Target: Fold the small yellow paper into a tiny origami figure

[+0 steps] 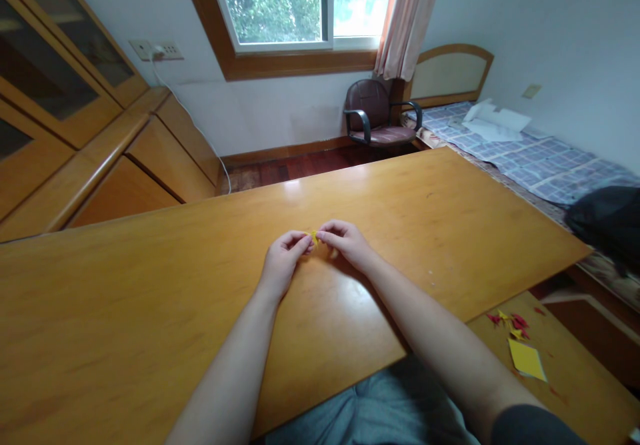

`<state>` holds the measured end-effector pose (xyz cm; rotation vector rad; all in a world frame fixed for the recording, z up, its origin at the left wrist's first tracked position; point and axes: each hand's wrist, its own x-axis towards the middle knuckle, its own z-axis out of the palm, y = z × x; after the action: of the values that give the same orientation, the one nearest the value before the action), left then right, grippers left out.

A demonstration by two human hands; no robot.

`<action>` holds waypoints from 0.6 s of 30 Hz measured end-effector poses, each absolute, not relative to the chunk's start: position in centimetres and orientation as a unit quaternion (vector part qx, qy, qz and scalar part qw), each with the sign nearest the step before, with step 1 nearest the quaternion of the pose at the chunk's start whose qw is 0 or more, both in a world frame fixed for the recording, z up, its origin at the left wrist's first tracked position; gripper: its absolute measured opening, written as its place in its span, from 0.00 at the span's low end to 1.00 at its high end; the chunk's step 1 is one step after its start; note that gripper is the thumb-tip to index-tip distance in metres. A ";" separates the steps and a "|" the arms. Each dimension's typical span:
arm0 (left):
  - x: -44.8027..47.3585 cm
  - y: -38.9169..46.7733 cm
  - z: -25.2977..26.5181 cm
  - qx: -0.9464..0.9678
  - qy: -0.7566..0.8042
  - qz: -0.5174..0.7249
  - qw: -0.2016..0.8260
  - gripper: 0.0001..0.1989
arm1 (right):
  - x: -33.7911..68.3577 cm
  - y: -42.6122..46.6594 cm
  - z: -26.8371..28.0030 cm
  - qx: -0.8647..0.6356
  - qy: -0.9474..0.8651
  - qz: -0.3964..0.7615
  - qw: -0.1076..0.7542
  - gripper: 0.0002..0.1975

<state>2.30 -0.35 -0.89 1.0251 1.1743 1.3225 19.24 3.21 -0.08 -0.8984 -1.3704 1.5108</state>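
Between my two hands is a small piece of folded yellow paper (pixel 315 236), held just above the wooden table (pixel 190 298). My left hand (pixel 285 258) pinches its left side between thumb and fingers. On the other side, the thumb and forefinger of my right hand (pixel 347 242) are closed on its right edge. Fingertips cover much of the paper, and its exact folded shape is too small to make out.
A lower surface at the right carries several red and yellow folded paper pieces (pixel 517 325) and a stack of yellow square paper (pixel 527 360). Beyond the table stand an armchair (pixel 370 112) and a bed (pixel 550 158) with a black bag (pixel 607 225). Wooden cabinets (pixel 150 158) line the left.
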 end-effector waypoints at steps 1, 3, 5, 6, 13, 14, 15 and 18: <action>2.3 -0.3 -0.8 0.414 0.488 0.559 0.527 0.14 | 19.2 3.2 -0.1 -0.358 -0.555 0.608 0.441 0.15; 2.4 -0.3 -0.6 0.384 0.483 0.573 0.539 0.14 | 19.1 3.2 -0.1 -0.353 -0.566 0.604 0.437 0.16; 2.4 -0.3 -0.4 0.359 0.480 0.583 0.548 0.15 | 19.1 3.1 -0.2 -0.355 -0.581 0.601 0.419 0.16; 2.4 -0.2 -0.4 0.352 0.479 0.587 0.549 0.15 | 19.1 3.0 -0.3 -0.357 -0.588 0.602 0.405 0.16; 2.5 -0.3 -0.4 0.346 0.481 0.591 0.547 0.16 | 19.3 3.1 -0.6 -0.366 -0.608 0.603 0.365 0.17; 2.5 -0.3 -0.4 0.342 0.481 0.592 0.548 0.16 | 19.3 3.1 -0.6 -0.365 -0.607 0.603 0.366 0.16; 2.5 -0.3 -0.3 0.338 0.480 0.595 0.549 0.16 | 19.3 3.1 -0.7 -0.363 -0.606 0.605 0.367 0.16; 2.5 -0.3 -0.1 0.326 0.480 0.607 0.543 0.17 | 19.2 3.2 -0.8 -0.361 -0.603 0.608 0.370 0.15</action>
<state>2.51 -0.29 -0.14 0.7748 1.1393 1.4407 19.17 3.17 -0.81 -0.9251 -1.5474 1.5592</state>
